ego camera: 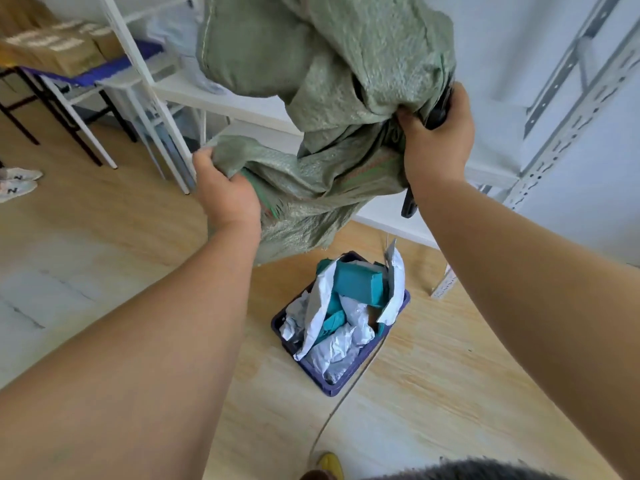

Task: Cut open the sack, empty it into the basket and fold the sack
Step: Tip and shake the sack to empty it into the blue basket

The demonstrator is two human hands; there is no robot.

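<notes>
**Sack's up in the air, basket's already full-ish**

Standing here watching. Over on the left there's a desk (pixel 86 76) with cardboard boxes (pixel 52 50) on it, then a white shelf frame (pixel 145 98). The left hand (pixel 225 192) has its fingers clenched on a bunched edge of the green sack (pixel 329 81), down near the open mouth. The sack runs long-ways up and away from both hands, the bulk lifted above them, mouth hanging low. The right hand (pixel 438 133) grips the other side of the mouth, with a dark tool (pixel 434 112) squeezed in the same fist; looks like the cutter, can't say for sure.

The basket (pixel 346 379) sits on the floor straight below the mouth, stuffed with white and teal parcels (pixel 360 284). I'd guess the sack's about empty, so folding's next.
</notes>
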